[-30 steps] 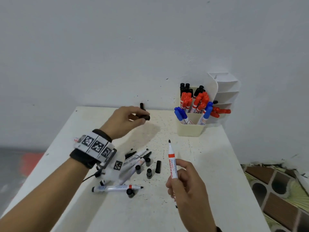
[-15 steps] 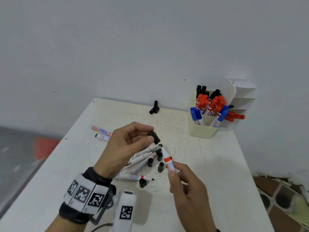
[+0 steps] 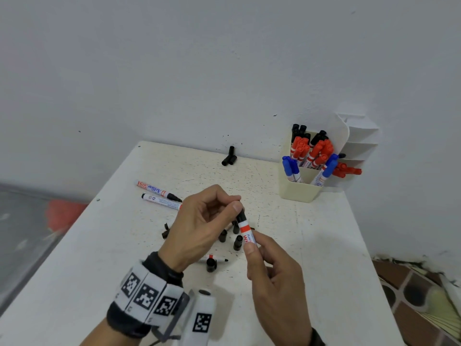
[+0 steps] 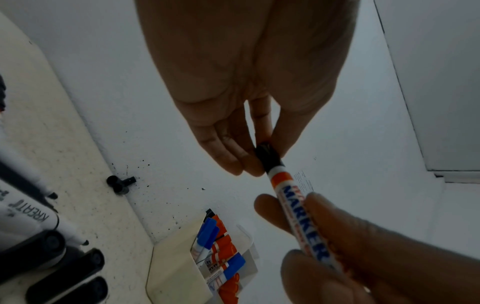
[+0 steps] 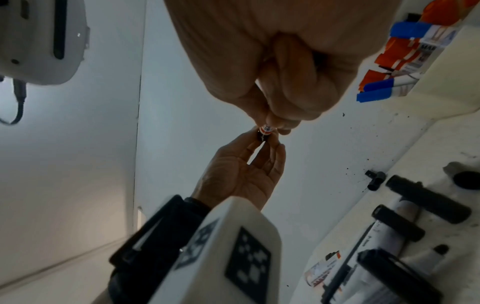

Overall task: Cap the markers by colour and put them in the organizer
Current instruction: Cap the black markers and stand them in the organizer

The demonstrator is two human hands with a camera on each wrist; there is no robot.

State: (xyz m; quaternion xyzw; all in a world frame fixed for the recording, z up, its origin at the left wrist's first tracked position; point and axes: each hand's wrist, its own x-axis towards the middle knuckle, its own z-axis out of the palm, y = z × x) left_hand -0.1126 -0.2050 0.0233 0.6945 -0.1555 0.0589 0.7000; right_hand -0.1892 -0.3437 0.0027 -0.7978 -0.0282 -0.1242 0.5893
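My right hand (image 3: 252, 245) grips a white marker with an orange-red band (image 3: 246, 233) above the middle of the table. A black cap (image 3: 241, 217) sits on the marker's tip, pinched between the thumb and fingers of my left hand (image 3: 232, 206). The left wrist view shows the same cap (image 4: 269, 157) on the marker (image 4: 298, 216), and the right wrist view shows the cap (image 5: 262, 136) too. The cream organizer (image 3: 299, 193) stands at the back right with black, red and blue capped markers upright in it.
Loose black caps (image 3: 238, 242) and uncapped markers (image 3: 217, 258) lie under my hands. Two more markers (image 3: 159, 193) lie to the left. Black caps (image 3: 229, 158) sit near the wall. Red markers (image 3: 346, 171) stick out of the white tiered holder (image 3: 361, 138) behind the organizer.
My left hand brought the black cap from the table's back to the marker and set it on the tip. My right hand tilted the marker toward it.
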